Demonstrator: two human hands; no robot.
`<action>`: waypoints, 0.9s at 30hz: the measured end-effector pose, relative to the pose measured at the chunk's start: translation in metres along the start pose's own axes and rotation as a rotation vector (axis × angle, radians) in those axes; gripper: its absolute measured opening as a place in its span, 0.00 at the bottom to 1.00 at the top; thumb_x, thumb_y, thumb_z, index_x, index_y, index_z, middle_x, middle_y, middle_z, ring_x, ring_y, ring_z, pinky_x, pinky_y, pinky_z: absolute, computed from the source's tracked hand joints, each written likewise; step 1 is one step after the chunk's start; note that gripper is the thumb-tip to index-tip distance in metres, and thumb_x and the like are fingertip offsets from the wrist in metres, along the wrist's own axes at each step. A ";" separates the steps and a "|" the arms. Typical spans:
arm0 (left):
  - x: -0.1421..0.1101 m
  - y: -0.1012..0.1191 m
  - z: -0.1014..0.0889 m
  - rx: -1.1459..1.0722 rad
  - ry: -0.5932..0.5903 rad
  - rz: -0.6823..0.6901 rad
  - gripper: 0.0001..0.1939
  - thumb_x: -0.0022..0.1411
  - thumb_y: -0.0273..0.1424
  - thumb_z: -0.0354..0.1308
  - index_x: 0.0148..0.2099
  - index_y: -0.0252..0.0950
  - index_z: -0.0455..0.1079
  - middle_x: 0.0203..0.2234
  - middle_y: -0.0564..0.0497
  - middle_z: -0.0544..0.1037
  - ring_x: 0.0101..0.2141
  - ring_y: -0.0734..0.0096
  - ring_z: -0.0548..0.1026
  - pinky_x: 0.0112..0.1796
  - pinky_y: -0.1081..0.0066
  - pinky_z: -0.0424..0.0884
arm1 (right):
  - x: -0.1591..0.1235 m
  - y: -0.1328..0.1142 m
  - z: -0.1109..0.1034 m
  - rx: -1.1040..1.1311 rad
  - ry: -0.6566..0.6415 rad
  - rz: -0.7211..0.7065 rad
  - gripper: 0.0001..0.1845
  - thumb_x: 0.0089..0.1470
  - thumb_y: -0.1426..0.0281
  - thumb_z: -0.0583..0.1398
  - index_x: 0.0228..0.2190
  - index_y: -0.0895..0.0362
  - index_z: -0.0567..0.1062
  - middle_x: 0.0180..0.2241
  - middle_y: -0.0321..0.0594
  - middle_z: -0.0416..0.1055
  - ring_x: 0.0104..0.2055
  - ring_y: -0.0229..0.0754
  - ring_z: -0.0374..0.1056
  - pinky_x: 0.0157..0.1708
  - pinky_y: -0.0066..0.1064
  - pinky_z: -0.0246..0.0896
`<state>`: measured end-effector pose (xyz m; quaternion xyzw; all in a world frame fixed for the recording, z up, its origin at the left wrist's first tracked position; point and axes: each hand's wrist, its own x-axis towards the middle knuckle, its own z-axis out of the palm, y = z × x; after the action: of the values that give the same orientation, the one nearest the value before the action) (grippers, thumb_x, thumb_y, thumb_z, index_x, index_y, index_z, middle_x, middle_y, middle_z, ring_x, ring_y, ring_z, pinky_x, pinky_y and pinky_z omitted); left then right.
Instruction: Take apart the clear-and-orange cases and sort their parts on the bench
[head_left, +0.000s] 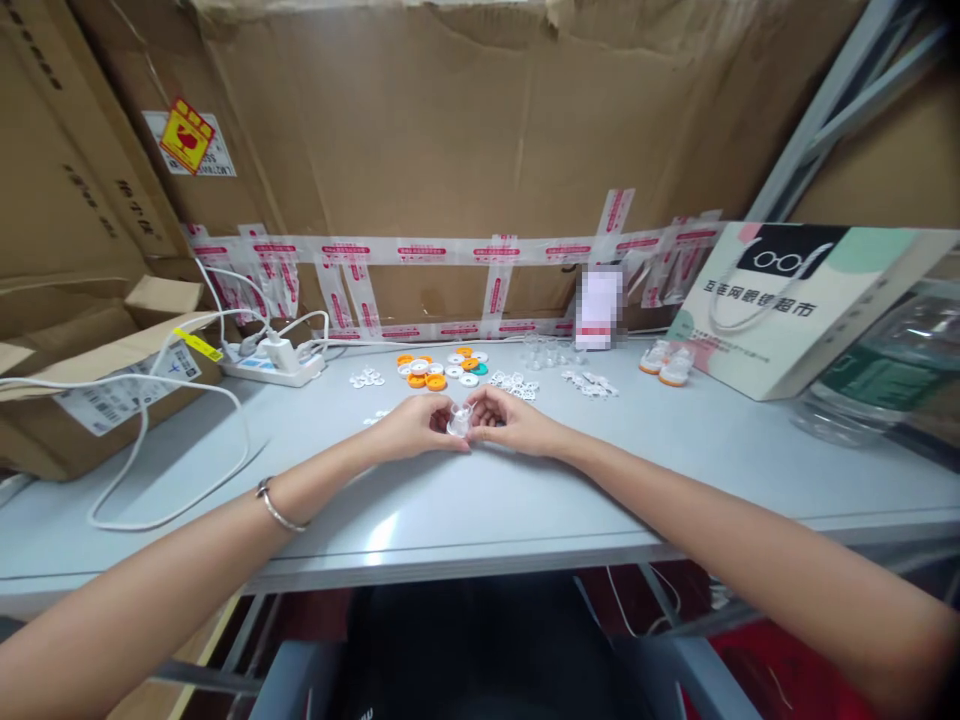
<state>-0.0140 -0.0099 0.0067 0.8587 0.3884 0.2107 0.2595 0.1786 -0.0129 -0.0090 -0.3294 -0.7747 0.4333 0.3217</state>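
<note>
A small clear plastic piece [459,420], shaped like a little cup with a wider rim, is pinched between both hands just above the table. My left hand [424,425] grips it from the left with thumb and fingers closed. From the other side my right hand [510,420] holds it, its fingers curled. Right behind the hands lie orange and white round caps [427,372], one of them teal. Small white plastic parts [514,385] are heaped beside them, with another heap [590,384] to the right. Several clear pieces [551,352] stand farther back.
On the left, a white power strip [281,368] trails a looping cable [240,450] near an open carton [112,400]. To the right are orange-based clear pieces [666,362], a paper bag [787,310] and a large bottle [870,370]. A big cardboard box [450,130] walls off the back.
</note>
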 end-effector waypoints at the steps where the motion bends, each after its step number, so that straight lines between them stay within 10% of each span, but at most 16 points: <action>1: -0.001 0.001 0.000 0.003 -0.014 -0.002 0.21 0.44 0.46 0.61 0.28 0.33 0.63 0.20 0.57 0.65 0.23 0.77 0.62 0.24 0.77 0.57 | -0.001 -0.002 0.001 -0.030 0.002 -0.009 0.21 0.43 0.65 0.63 0.37 0.57 0.61 0.26 0.32 0.63 0.28 0.34 0.60 0.28 0.27 0.54; 17: 0.001 0.002 0.012 -0.081 0.014 0.028 0.12 0.49 0.37 0.59 0.25 0.33 0.64 0.20 0.57 0.62 0.23 0.77 0.61 0.24 0.77 0.57 | 0.000 -0.023 0.004 -0.383 0.159 -0.056 0.10 0.48 0.63 0.57 0.31 0.56 0.65 0.20 0.29 0.58 0.22 0.32 0.54 0.23 0.24 0.48; 27: -0.005 0.007 0.009 -0.064 0.024 0.044 0.16 0.51 0.40 0.58 0.38 0.33 0.70 0.31 0.50 0.70 0.31 0.72 0.68 0.33 0.75 0.65 | 0.009 -0.025 -0.097 -0.556 0.531 0.087 0.17 0.48 0.59 0.56 0.37 0.56 0.64 0.30 0.37 0.68 0.29 0.37 0.63 0.28 0.28 0.57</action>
<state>-0.0087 -0.0202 0.0032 0.8558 0.3656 0.2389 0.2773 0.2436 0.0281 0.0551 -0.5372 -0.7377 0.1195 0.3910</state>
